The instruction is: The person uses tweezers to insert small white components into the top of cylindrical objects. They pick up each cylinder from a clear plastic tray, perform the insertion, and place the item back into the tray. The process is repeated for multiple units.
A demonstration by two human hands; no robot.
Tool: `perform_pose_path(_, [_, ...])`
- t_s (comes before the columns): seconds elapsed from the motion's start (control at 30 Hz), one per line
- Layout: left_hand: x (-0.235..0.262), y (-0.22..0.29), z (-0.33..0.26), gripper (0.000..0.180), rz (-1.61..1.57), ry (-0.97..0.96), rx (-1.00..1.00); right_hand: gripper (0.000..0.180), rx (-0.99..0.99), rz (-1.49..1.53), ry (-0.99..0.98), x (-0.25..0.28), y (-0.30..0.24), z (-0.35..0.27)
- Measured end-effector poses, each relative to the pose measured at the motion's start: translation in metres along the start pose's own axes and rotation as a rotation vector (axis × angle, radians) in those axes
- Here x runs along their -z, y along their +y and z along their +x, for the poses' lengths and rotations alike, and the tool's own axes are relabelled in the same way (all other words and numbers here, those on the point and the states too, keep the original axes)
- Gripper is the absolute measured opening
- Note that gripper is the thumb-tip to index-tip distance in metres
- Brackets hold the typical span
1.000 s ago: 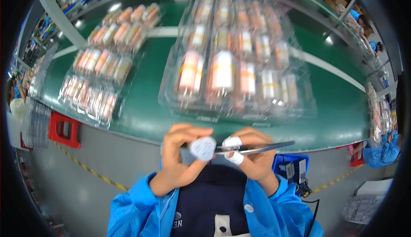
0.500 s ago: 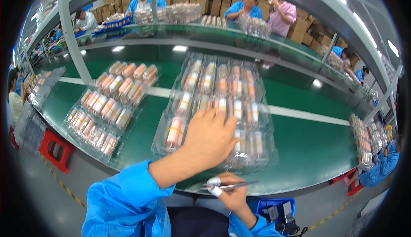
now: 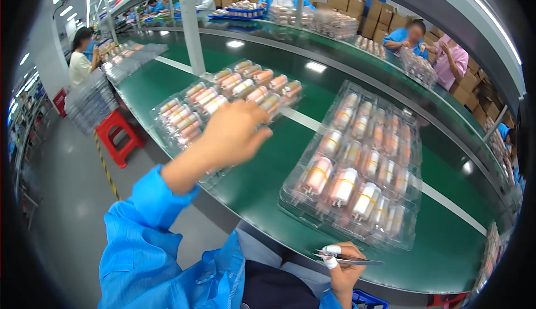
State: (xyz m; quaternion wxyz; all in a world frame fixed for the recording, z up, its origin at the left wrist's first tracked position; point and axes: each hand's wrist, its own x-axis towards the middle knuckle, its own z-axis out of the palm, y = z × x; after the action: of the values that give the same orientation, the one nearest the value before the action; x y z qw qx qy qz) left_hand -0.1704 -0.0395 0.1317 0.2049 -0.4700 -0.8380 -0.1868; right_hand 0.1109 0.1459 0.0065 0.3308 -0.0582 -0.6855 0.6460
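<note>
My left hand [image 3: 234,133] reaches over the left clear plastic tray [image 3: 159,120], its thumb held apart; the other fingertips are blurred and partly hidden among the tray's cylinders. That tray holds rows of small pink, white and gold cylinders [image 3: 184,123]. My right hand [image 3: 344,267], with white coverings on its fingertips, is closed on thin metal tweezers [image 3: 360,261] near the belt's front edge. Beyond it lies a stack of clear plastic trays [image 3: 298,197] with compartments. Pink and white cylinders with yellow bands, such as a white cylinder [image 3: 365,200], sit in its top tray.
The trays lie on a green conveyor belt [image 3: 259,197] with a white stripe. A metal post [image 3: 191,27] rises behind the left tray. A red stool [image 3: 119,137] and a blue bin [image 3: 368,299] stand below the belt. Co-workers sit across and to the left.
My left hand has moved from the tray stack to the left tray. The view has swung left, shifting the trays rightward. My right hand keeps hold of the tweezers.
</note>
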Motion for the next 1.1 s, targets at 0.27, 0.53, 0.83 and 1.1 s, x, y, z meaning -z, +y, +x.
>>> perform_pose_path(0.27, [-0.034, -0.121, 0.059, 0.023, 0.033, -0.227, 0.470, 0.017, -0.055, 0.007, -0.038, 0.000, 0.004, 0.005])
perform_pose_path(0.53, [-0.031, -0.100, 0.020, 0.031, 0.504, -0.331, 0.439, 0.017, -0.034, -0.013, -0.045, 0.001, 0.002, 0.006])
perform_pose_path(0.83, [-0.009, -0.112, -0.007, 0.017, -0.016, 0.132, 0.424, 0.019, -0.223, 0.123, 0.039, -0.004, 0.001, 0.002])
perform_pose_path(1.1, [-0.018, 0.051, -0.082, 0.037, -1.294, 0.182, 0.336, 0.013, -0.144, -0.249, -0.023, -0.009, 0.004, 0.006])
